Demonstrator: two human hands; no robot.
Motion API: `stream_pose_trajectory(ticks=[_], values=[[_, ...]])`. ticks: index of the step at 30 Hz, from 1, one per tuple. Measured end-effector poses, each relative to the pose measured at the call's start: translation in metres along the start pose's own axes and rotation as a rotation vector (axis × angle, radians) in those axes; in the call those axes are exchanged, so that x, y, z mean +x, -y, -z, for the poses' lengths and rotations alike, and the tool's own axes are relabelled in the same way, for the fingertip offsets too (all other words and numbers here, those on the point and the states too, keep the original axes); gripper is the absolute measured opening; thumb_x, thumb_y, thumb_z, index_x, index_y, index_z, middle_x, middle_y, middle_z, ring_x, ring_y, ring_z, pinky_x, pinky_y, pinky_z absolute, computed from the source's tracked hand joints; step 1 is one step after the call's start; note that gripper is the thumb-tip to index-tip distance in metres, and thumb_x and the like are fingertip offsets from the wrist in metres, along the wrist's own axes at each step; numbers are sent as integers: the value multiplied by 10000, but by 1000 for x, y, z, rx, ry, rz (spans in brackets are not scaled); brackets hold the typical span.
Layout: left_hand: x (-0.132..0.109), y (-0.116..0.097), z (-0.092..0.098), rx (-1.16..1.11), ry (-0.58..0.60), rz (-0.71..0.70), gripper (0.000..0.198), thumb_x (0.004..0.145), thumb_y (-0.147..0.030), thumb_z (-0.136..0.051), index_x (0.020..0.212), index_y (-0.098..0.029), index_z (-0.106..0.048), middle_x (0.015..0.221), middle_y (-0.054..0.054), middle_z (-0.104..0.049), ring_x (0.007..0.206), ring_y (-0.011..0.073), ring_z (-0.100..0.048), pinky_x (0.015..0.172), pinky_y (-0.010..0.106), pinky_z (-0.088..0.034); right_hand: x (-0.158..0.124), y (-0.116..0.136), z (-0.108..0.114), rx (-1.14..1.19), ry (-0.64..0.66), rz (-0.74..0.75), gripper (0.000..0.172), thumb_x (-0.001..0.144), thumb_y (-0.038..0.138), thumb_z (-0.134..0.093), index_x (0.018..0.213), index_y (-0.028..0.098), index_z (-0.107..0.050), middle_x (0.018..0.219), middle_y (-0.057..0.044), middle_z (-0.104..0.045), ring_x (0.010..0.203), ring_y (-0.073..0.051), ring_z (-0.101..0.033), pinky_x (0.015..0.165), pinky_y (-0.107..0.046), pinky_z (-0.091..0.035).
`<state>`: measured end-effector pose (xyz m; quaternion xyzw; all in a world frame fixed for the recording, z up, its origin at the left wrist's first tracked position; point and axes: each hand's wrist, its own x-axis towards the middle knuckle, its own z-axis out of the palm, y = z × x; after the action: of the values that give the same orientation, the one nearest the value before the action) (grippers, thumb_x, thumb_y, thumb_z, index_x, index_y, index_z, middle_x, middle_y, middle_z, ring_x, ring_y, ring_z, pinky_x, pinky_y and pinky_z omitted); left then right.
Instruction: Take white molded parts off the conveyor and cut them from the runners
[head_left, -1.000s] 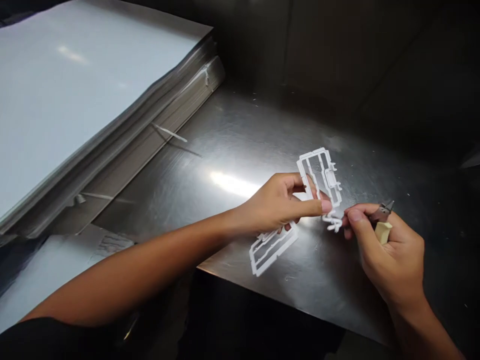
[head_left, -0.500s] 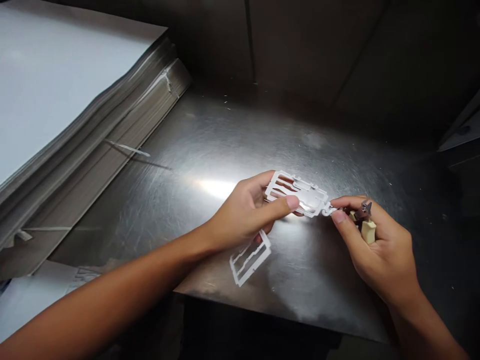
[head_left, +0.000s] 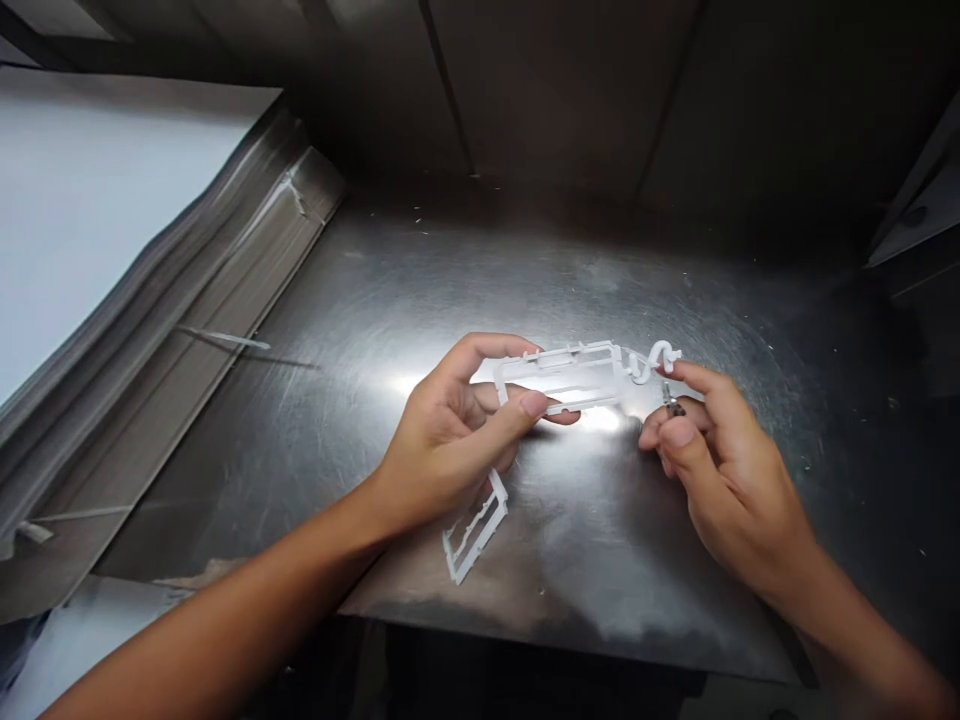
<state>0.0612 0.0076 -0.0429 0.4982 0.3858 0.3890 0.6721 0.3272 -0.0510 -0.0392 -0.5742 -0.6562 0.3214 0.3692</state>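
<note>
My left hand (head_left: 442, 440) is closed on white plastic frames. One rectangular frame (head_left: 555, 375) is pinched between thumb and fingers, stretching to the right above the table. A second frame (head_left: 477, 528) hangs down below the palm. At the right end of the upper frame is a curled white S-shaped piece (head_left: 654, 362). My right hand (head_left: 739, 480) is closed on a small pair of cutters, its metal tip (head_left: 671, 402) showing between thumb and fingers and the rest hidden. The right index fingertip is beside the curled piece; whether it touches cannot be made out.
Beneath my hands lies a scratched metal table (head_left: 600, 530), its front edge near the bottom. On the left stands a thick stack of sheets (head_left: 135, 150) with cord ends (head_left: 225, 338) sticking out. Small white scraps dot the tabletop towards the dark back panel (head_left: 555, 90).
The upper frame has turned to a flatter angle and shifted left. My right fingers have come off the curled piece, which now stands freely visible; the cutters have turned within the hand.
</note>
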Motion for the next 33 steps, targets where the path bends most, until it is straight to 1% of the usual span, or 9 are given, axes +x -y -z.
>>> stream_pose_trajectory(ticks=[4, 6, 8, 11, 13, 15, 20, 26, 33], values=[[-2, -1, -2, -3, 8, 18, 416, 1109, -391, -817, 1354, -230, -522, 1014, 100, -830, 422, 44, -438, 425, 159, -326, 1, 3, -3, 20, 119, -57, 406, 1289, 564, -528, 1563, 264, -517, 950, 31, -706, 728, -176, -641, 622, -270, -500], [-3, -2, -3, 3, 16, 27, 416, 1106, -386, -818, 1355, -225, -527, 999, 94, -831, 408, 48, -453, 420, 167, -330, 1, 5, -4, 40, 145, -81, 404, 1287, 570, -523, 1542, 256, -531, 941, 28, -705, 739, -183, -645, 626, -274, -493], [-4, -4, -6, 15, 15, 26, 415, 1095, -377, -829, 1352, -222, -543, 972, 76, -830, 424, 70, -528, 418, 176, -347, 2, 7, -4, 57, 150, -92, 420, 1281, 588, -523, 1522, 245, -542, 936, 22, -704, 745, -189, -649, 621, -279, -484], [-5, -7, -12, 19, -37, 16, 393, 1075, -350, -846, 1324, -223, -570, 936, 63, -826, 660, 161, -758, 441, 174, -377, 2, 8, -4, 74, 150, -94, 423, 1275, 587, -518, 1503, 231, -541, 922, 20, -702, 740, -191, -649, 618, -282, -478], [-6, -9, -16, 8, -67, 16, 378, 1064, -334, -851, 1300, -225, -576, 921, 63, -824, 885, 223, -829, 471, 170, -418, 2, 8, -4, 80, 145, -98, 440, 1270, 581, -524, 1524, 223, -509, 910, 24, -701, 735, -192, -650, 637, -283, -490], [-7, -10, -19, 3, -70, 23, 372, 1056, -327, -852, 1284, -227, -575, 922, 65, -825, 1007, 258, -835, 508, 179, -475, 1, 7, -5, 83, 129, -107, 509, 1262, 596, -538, 1583, 213, -444, 901, 24, -702, 735, -201, -662, 650, -287, -505], [-8, -10, -20, -8, -56, 38, 378, 1057, -333, -854, 1289, -227, -575, 942, 70, -829, 1040, 272, -833, 552, 196, -540, -1, 3, -7, 106, 104, -117, 746, 1250, 661, -554, 1763, 217, -244, 945, 1, -721, 787, -229, -707, 643, -302, -532], [-8, -10, -19, -38, -31, 41, 364, 1063, -301, -850, 1290, -230, -573, 950, 53, -833, 1043, 248, -835, 500, 165, -481, 0, 2, -9, 107, 103, -118, 769, 1254, 657, -557, 1792, 215, -230, 946, -4, -724, 776, -223, -703, 658, -314, -548], [-9, -11, -22, -18, -54, 38, 373, 1053, -334, -860, 1285, -232, -587, 890, 49, -817, 1042, 285, -835, 642, 246, -630, -1, 4, -8, 65, 85, -68, 885, 1256, 622, -557, 1841, 171, -71, 930, -7, -731, 747, -229, -724, 608, -307, -555]])
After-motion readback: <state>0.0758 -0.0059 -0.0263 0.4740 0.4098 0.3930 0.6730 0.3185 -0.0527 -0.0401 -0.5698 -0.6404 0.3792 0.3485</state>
